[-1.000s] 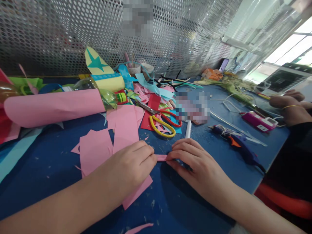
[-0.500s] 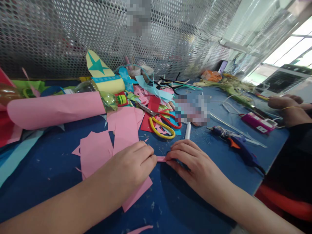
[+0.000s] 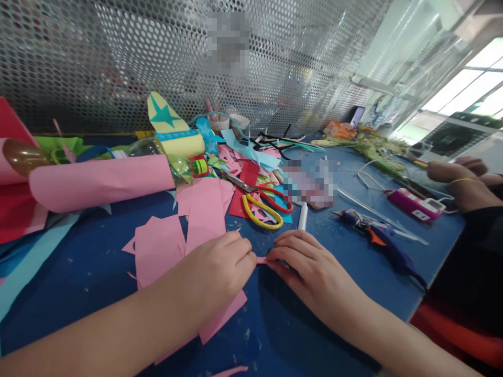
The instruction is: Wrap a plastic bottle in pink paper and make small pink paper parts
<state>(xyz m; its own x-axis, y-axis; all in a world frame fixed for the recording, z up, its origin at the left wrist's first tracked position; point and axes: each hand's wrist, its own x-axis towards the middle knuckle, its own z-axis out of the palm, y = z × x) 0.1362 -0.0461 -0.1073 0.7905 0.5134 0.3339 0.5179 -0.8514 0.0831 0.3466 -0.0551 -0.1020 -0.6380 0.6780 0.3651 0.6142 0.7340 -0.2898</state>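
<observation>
Between my two hands stretches a narrow pink paper strip (image 3: 261, 259), of which only a short middle piece shows. My left hand (image 3: 226, 264) pinches its left end, above several pink paper sheets (image 3: 159, 248) lying on the blue table. The fingertips of my right hand (image 3: 304, 262) close on the other end. Scissors (image 3: 261, 209) with one yellow and one red handle rest just beyond my hands, blades pointing away to the left. A white marker-like stick (image 3: 303, 216) lies past my right fingers.
Pink paper wraps a plastic bottle (image 3: 104, 183) on the left. Paper scraps (image 3: 231, 159) heap up before the perforated metal screen (image 3: 157, 57). To the right lie a blue glue gun (image 3: 387, 246) and a purple power strip (image 3: 415, 204); another person's hand (image 3: 451, 175) is beyond them.
The view has shifted slightly, so most things sit a little lower and further right. Both hands keep their pinch on the strip, with slightly less of it showing between them.
</observation>
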